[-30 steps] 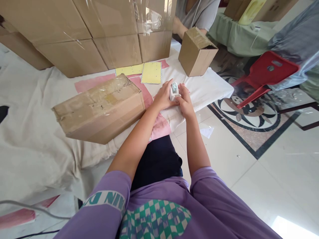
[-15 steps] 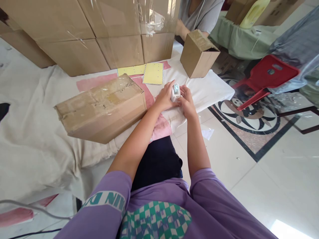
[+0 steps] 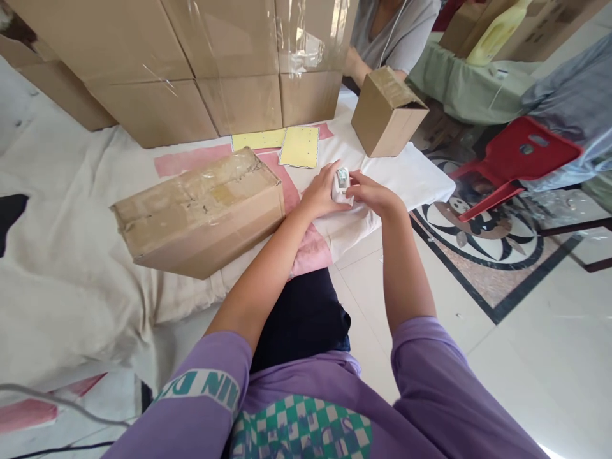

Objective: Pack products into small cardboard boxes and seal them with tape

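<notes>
A small white box with a pale green patch at its upper end is held above the cloth-covered table. My left hand wraps round its left side, thumb along the near edge. From the right, my right hand pinches the box with bent fingers at its side. What is inside the box is too small to make out. Just beyond my hands, two yellow sheets with dark specks lie on the cloth. To the left stands a long taped cardboard box.
Large taped cartons are stacked along the back. An upright cardboard box stands near the table's right end, with a person in grey behind it. A red plastic chair is on the floor at the right.
My right forearm has swung outward to the right, and the right wrist is now more bent. Both hands stay at the white box. The whole view has shifted slightly.
</notes>
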Motion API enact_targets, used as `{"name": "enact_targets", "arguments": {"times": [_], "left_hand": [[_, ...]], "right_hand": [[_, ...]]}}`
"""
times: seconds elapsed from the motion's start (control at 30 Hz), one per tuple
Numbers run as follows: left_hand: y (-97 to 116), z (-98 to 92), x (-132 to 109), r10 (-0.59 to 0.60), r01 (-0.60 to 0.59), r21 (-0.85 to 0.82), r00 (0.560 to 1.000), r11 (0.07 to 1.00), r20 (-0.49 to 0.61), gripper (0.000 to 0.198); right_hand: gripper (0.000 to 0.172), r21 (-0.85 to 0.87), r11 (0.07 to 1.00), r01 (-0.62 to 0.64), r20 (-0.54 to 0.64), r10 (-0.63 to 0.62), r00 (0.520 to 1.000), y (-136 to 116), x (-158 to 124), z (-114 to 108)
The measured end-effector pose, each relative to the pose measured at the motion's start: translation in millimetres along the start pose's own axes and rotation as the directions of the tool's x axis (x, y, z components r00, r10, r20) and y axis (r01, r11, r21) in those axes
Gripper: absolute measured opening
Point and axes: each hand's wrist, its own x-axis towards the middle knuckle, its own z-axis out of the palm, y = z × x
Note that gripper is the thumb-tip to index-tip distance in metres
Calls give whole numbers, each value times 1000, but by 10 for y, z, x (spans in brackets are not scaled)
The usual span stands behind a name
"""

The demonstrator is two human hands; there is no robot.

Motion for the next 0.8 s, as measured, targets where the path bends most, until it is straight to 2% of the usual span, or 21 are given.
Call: {"name": "enact_targets", "arguments": {"times": [0.13,0.3,0.47,0.53,0.67,0.8], "left_hand": [[20,-2,-3,-1,1,8,1000,1000,3,123],[59,-17,-9,-10,10,10,1000,1000,7,123],[112,-32,-16,5,-5,13,1000,1000,4,120],[142,-42,-22,-5,5,15,1000,1000,8,119],[195,-61,-36,-33,32,13,999,999,13,116],[215,-61,-39,-38,38,25,999,999,9,116]], "right_hand": [[38,-174,967,-185,77,201,977,-258,34,-71],[35,-276,929,-247,118,287,951,-453,14,-104],[35,-339,878,-337,98,390,916,-501,55,-102],[34,-344,863,-369,125,431,893,-510,85,-99],[35,-346,868,-356,226,446,866,-543,128,-143],[31,-320,893,-318,294,412,863,-495,170,-245]]}}
